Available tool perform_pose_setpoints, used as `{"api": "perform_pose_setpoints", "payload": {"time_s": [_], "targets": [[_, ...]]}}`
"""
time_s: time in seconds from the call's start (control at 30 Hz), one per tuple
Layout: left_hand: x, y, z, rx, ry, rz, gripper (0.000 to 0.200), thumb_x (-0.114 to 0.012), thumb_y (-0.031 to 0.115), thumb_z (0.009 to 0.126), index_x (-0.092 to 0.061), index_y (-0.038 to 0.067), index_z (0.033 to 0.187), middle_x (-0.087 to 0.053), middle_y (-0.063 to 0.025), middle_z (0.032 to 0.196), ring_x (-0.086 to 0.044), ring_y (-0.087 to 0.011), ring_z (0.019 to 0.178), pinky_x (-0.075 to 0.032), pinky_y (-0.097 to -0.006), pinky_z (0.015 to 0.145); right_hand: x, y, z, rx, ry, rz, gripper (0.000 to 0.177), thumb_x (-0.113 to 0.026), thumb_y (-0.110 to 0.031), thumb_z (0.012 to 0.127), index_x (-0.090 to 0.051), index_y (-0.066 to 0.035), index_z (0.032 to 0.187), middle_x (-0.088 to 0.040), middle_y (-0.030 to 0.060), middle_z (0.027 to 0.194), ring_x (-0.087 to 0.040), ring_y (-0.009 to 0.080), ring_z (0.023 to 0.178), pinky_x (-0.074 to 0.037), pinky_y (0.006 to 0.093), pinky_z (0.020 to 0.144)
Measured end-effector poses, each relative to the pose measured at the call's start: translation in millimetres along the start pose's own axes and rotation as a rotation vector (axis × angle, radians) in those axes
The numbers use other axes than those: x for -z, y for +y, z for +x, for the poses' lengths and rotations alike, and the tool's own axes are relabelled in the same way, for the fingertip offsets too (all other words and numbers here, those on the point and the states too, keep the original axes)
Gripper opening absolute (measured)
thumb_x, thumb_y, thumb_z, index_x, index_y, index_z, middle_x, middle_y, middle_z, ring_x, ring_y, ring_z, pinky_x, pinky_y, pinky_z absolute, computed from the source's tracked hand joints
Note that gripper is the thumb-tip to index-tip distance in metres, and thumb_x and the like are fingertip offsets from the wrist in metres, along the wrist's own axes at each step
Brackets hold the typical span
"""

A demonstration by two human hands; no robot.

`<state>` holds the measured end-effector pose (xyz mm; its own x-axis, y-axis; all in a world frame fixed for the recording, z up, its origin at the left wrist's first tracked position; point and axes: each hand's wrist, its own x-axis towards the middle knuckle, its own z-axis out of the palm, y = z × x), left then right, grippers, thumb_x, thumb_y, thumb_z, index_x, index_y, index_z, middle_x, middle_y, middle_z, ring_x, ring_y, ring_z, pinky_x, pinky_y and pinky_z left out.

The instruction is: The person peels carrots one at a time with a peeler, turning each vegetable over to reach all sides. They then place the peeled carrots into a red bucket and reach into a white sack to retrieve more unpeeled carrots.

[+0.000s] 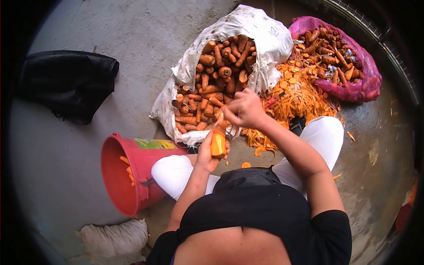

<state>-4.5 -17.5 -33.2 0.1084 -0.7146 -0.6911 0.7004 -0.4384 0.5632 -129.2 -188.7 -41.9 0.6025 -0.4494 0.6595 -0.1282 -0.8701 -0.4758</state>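
Observation:
My left hand (208, 152) is wrapped round a thick carrot (218, 144), whose lower part is smooth, bright orange and peeled. Just above it, my right hand (244, 108) is closed at the carrot's upper end, slightly blurred. Whatever its fingers grip is too smeared to name. Behind both hands lies an open white sack (260, 33) full of unpeeled, soil-stained carrots (212, 95). A heap of orange peelings (300, 95) with cut carrot slices spreads beyond my right forearm.
A tipped red bucket (152, 163) with a few peeled carrots (127, 170) inside lies by my left knee. At the upper right sits a pink mesh sack (371, 81) of carrot pieces. Black cloth (68, 81) and a pale sack (117, 238) lie on the floor at left.

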Motion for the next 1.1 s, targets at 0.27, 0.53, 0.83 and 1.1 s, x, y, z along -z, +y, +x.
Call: {"api": "perform_pose_setpoints", "payload": {"time_s": [0.27, 0.53, 0.83, 1.1], "targets": [[-2.6, -3.8, -23.7, 0.063, -0.113, -0.091, 0.038, -0.034, 0.045, 0.098, -0.049, 0.011, 0.106, -0.053, -0.0094, 0.073, -0.053, -0.0203, 0.061, -0.040, -0.0272, 0.044, -15.8, 6.5, -11.1, 0.030, 0.035, 0.024, 0.034, -0.063, -0.020, 0.076, -0.051, -0.015, 0.044, -0.053, -0.0037, 0.049, -0.043, 0.0166, 0.051, -0.034, 0.0315, 0.054], [-0.1, -5.5, -32.9, 0.059, -0.125, -0.079, 0.036, -0.034, 0.043, 0.098, -0.048, 0.012, 0.111, -0.054, -0.0094, 0.073, -0.054, -0.0203, 0.061, -0.040, -0.0275, 0.046, -0.9, 44.2, -4.0, 0.115, 0.172, -0.690, 0.039, -0.057, -0.037, 0.089, -0.054, -0.019, 0.054, -0.052, -0.0045, 0.044, -0.043, 0.0088, 0.045, -0.034, 0.0280, 0.053], [-4.2, 0.5, -28.8, 0.082, -0.177, -0.160, 0.035, -0.035, 0.043, 0.098, -0.049, 0.014, 0.112, -0.052, -0.0084, 0.074, -0.051, -0.0194, 0.060, -0.039, -0.0257, 0.044, 30.5, 20.2, -2.6, -0.261, -0.090, -0.103, 0.034, -0.054, -0.032, 0.086, -0.071, -0.022, 0.058, -0.054, -0.0028, 0.046, -0.050, 0.0122, 0.049, -0.041, 0.0319, 0.058], [-12.5, 1.6, -32.2, 0.087, -0.190, -0.105, 0.034, -0.035, 0.044, 0.098, -0.049, 0.014, 0.108, -0.051, -0.0088, 0.072, -0.051, -0.0187, 0.058, -0.039, -0.0251, 0.042, 9.3, 2.2, -4.8, 0.114, 0.033, -0.038, 0.034, -0.063, -0.022, 0.076, -0.054, -0.014, 0.045, -0.053, -0.0022, 0.047, -0.045, 0.0170, 0.050, -0.035, 0.0315, 0.053]]}}
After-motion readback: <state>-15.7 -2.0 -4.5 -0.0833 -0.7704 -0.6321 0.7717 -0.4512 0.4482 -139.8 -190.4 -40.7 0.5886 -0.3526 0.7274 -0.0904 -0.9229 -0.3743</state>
